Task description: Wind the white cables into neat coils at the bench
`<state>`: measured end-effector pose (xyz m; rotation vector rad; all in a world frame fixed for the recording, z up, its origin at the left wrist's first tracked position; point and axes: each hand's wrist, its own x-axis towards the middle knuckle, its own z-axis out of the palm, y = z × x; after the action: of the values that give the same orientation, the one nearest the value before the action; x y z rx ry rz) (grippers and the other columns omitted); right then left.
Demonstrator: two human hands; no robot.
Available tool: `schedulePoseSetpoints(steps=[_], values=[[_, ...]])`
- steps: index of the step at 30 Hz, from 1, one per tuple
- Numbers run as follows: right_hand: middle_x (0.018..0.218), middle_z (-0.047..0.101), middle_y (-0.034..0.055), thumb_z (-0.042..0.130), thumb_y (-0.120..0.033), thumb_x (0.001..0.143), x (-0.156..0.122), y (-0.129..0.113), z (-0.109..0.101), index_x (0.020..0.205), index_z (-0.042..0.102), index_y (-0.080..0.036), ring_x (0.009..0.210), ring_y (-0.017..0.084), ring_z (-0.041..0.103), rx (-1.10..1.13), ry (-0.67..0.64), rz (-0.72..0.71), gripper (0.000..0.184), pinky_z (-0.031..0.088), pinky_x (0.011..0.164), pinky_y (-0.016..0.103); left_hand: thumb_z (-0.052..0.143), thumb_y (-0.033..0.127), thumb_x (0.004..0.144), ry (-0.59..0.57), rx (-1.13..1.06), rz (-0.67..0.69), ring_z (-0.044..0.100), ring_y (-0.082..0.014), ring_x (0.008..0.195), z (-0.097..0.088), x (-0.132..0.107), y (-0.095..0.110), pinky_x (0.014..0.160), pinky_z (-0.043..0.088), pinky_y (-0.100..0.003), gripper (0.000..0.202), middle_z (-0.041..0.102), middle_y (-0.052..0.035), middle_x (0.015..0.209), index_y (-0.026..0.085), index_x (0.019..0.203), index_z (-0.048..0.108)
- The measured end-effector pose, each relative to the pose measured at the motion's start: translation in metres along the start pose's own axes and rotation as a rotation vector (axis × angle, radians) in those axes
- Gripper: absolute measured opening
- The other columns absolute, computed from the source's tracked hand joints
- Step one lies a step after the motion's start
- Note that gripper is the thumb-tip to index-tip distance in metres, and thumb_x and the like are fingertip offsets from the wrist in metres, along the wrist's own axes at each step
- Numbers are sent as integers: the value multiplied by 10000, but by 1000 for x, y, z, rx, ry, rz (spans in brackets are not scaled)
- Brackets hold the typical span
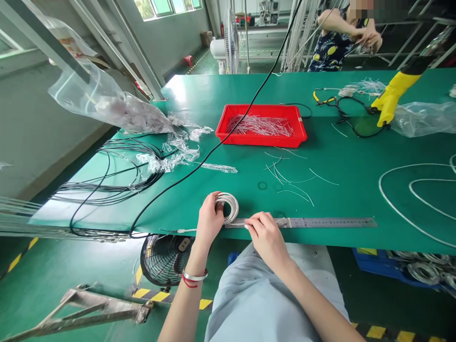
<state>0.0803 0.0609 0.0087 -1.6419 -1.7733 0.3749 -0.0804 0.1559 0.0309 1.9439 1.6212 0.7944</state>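
My left hand (210, 218) is closed around the left side of a small coil of white cable (232, 207), which it holds up at the table's front edge. One cable end (185, 231) sticks out to the left, past my wrist. My right hand (265, 232) pinches the cable's other stretch just right of the coil, above a steel ruler (327, 222). The ruler lies flat along the front edge, its left part partly covered by my right hand. My right fingertips are pressed together on the cable.
A red tray (263, 139) of thin white ties stands mid-table, with loose ties in front. Black cable (110, 187) and plastic wrap (178, 154) lie left. A yellow heat gun (395, 97), pliers (322, 100) and white cable loops (395, 171) lie right. A co-worker (335, 38) is across the table.
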Motion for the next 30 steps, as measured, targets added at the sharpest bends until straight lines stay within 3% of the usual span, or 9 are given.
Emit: schedulePoseSetpoints(steps=[5,9,13,15,18,21,24,27,30], values=[[1001,627,83,447,-250,905,3,-5,-7,995,634,-197,973,219,545,98,-75,83,215,531,895,432,426,185,831,-1,9,25,611,-241,988,1,0,-3,892,506,-405,271,647,-104,1035,181,1081,528],[1209,593,94,539,-344,853,20,-12,-16,1334,393,-225,1157,242,507,315,-111,196,516,476,1007,489,409,178,843,3,19,47,601,-244,1020,2,-5,-5,900,499,-417,277,632,-108,1067,184,1103,503],[1305,577,63,584,-478,810,48,-14,-36,1313,391,-297,1228,218,509,592,-223,320,569,457,1041,490,383,87,791,29,45,70,587,-235,1010,-9,-9,5,826,497,-380,337,579,-112,1111,187,1087,509],[1298,586,36,567,-504,818,61,-10,-54,1242,469,-330,1217,206,525,694,-251,314,469,464,1036,476,390,102,805,41,-63,17,602,-184,834,-22,-7,17,693,489,-307,331,594,-68,951,199,1098,509],[1211,633,20,544,-434,851,77,-1,-90,1128,568,-331,1154,197,567,769,-286,228,296,464,1033,465,465,207,849,-8,-488,-125,491,-91,554,-40,-5,42,515,395,-206,272,534,28,677,217,1116,518],[1368,534,25,619,-339,806,85,-2,-120,1253,495,-361,1280,227,479,692,-435,60,464,429,1081,478,618,188,760,-198,-917,-252,469,-40,543,-45,-11,68,475,359,-154,329,569,31,738,203,1086,579],[1527,343,-1,738,-338,698,84,-13,-133,1377,341,-414,1364,255,392,597,-665,-48,791,441,1082,444,701,206,685,-544,-1289,-438,435,-24,446,-30,-28,87,348,278,-148,379,591,27,730,196,1055,620],[1414,501,13,782,-394,641,82,-20,-132,1288,506,-356,1290,251,475,640,-807,-64,704,533,924,318,731,329,681,-852,-1580,-523,283,-10,330,-8,-47,99,252,119,-162,275,468,60,527,165,881,638],[991,706,17,801,-434,602,80,-18,-128,1128,656,-261,886,179,638,733,-837,44,573,516,616,225,761,393,639,-952,-1696,-486,228,2,325,11,-59,107,220,72,-155,308,410,65,515,157,730,586]])
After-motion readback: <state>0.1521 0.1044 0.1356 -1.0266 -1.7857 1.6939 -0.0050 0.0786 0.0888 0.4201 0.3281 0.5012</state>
